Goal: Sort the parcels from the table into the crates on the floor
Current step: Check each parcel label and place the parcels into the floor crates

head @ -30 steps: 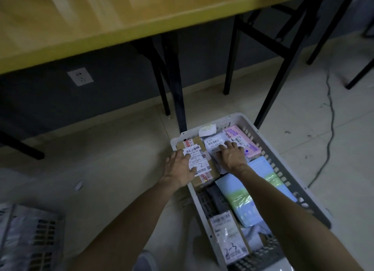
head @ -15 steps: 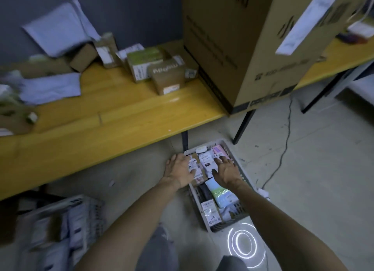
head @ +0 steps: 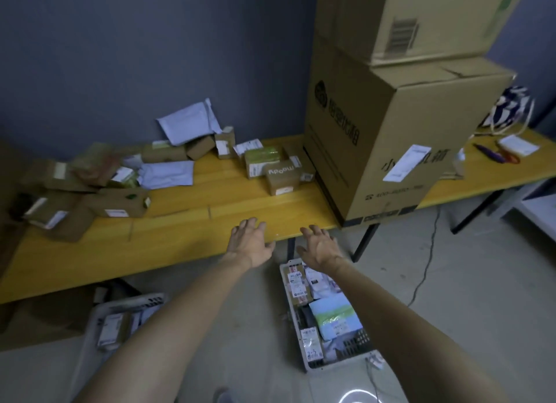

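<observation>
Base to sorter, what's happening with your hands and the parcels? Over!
Left hand and right hand open, empty, at table edge. Parcels heaped on table; white crate below part full. Big cardboard box to the right.

My right hand (head: 320,247) and its forearm hide the far corner and right wall of the right crate (head: 293,320), my left forearm (head: 168,312) crosses the blurred left crate (head: 129,301), and the top edge cuts the upper carton (head: 421,17) beyond my right hand.

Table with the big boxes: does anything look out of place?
Yes. The lower cardboard box sits turned, its near corner jutting past the front edge of the table, with a second box stacked askew on top. It may tip.
</observation>
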